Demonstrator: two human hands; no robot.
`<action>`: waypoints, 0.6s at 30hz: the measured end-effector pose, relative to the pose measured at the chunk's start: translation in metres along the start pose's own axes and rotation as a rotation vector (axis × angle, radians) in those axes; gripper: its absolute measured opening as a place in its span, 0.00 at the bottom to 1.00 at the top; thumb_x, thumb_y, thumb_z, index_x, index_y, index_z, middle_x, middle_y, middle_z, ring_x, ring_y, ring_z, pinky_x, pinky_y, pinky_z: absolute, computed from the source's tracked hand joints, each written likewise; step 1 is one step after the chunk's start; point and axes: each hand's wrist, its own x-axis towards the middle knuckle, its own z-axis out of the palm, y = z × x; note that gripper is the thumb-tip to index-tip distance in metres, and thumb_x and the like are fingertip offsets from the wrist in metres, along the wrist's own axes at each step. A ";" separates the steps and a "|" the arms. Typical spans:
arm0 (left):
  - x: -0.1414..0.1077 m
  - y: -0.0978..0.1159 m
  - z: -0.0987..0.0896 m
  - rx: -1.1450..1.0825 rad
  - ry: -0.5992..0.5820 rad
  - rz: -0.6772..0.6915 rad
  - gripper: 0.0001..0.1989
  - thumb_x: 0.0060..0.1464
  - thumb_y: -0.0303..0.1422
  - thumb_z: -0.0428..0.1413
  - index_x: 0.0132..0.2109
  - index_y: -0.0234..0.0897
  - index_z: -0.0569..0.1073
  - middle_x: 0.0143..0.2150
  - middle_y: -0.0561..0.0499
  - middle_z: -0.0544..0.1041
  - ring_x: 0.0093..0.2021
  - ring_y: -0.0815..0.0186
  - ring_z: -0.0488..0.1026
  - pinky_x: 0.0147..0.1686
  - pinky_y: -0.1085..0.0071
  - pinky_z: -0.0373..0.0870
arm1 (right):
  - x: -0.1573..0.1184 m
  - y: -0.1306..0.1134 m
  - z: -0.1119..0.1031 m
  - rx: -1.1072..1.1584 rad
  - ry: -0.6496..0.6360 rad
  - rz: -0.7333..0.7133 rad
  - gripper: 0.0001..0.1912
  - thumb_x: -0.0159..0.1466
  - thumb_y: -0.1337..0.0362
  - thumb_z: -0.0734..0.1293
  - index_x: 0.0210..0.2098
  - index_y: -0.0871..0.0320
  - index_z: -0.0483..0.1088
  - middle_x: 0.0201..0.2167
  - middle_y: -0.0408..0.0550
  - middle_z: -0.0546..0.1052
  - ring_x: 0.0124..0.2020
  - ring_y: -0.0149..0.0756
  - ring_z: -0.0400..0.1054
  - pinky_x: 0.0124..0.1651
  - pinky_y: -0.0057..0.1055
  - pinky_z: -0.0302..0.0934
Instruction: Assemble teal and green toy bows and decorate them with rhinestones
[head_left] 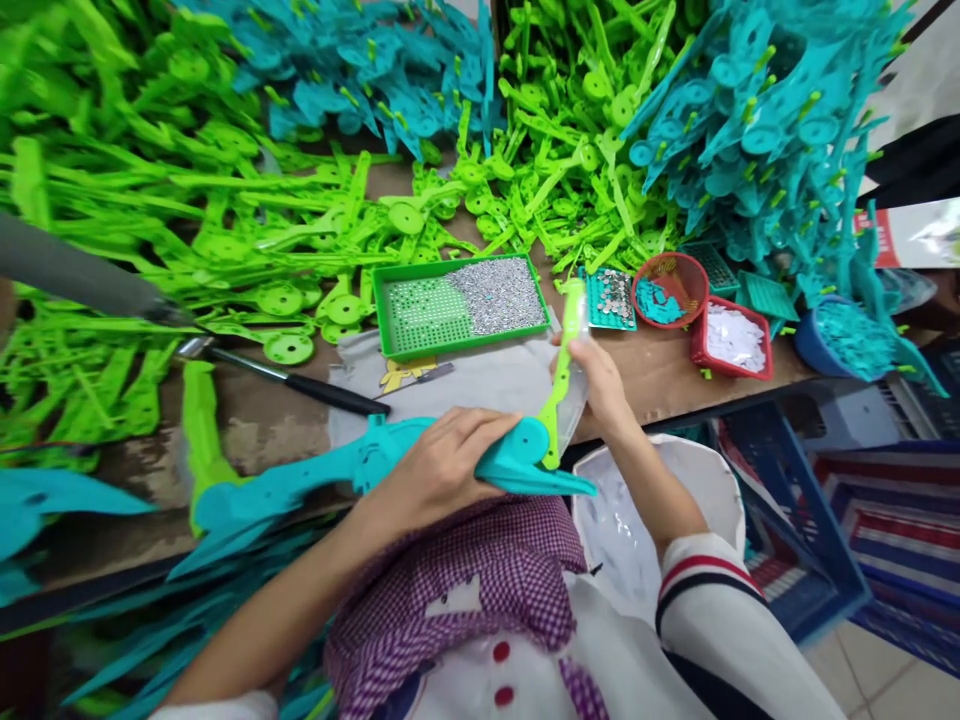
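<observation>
My left hand [439, 465] is wrapped round a long teal plastic part [300, 475] in front of my lap. At the teal part's far left end stands a lime-green plastic arm [202, 430]. My right hand [596, 380] grips another lime-green plastic arm [559, 385] by its upper portion, held nearly upright. Its lower end meets the round right end of the teal part; whether the two are joined I cannot tell. Beneath them lies a grey cloth [480, 385] with a yellow printed figure.
A green tray [386, 320] holds small silvery pieces. To its right are a teal tray of metal discs [611, 298], a red bowl [694, 265], a red basket of white pieces [735, 337] and a blue bowl [814, 345]. A black-handled metal rod [330, 393] juts from the left. Green and teal parts are heaped behind.
</observation>
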 end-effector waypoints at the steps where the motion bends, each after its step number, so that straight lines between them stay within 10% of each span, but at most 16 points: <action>1: 0.001 -0.001 0.001 -0.004 0.011 -0.006 0.39 0.56 0.40 0.64 0.68 0.35 0.59 0.54 0.37 0.74 0.53 0.52 0.73 0.53 0.56 0.72 | -0.007 0.001 -0.002 0.039 0.085 -0.050 0.19 0.61 0.47 0.67 0.42 0.55 0.72 0.24 0.40 0.73 0.23 0.29 0.64 0.26 0.26 0.58; 11: 0.040 -0.012 -0.018 -0.337 -0.358 -0.344 0.36 0.51 0.49 0.64 0.64 0.42 0.67 0.60 0.42 0.73 0.57 0.50 0.71 0.55 0.59 0.67 | -0.003 0.025 -0.016 0.057 0.156 -0.066 0.19 0.63 0.47 0.65 0.44 0.55 0.71 0.23 0.38 0.72 0.20 0.27 0.60 0.23 0.25 0.54; 18: 0.095 -0.046 -0.012 -0.987 -0.857 -0.769 0.18 0.39 0.43 0.70 0.33 0.33 0.81 0.27 0.46 0.79 0.27 0.61 0.74 0.26 0.72 0.68 | -0.001 0.027 -0.011 0.089 0.205 -0.067 0.19 0.63 0.48 0.65 0.43 0.56 0.71 0.23 0.38 0.71 0.21 0.28 0.61 0.23 0.25 0.54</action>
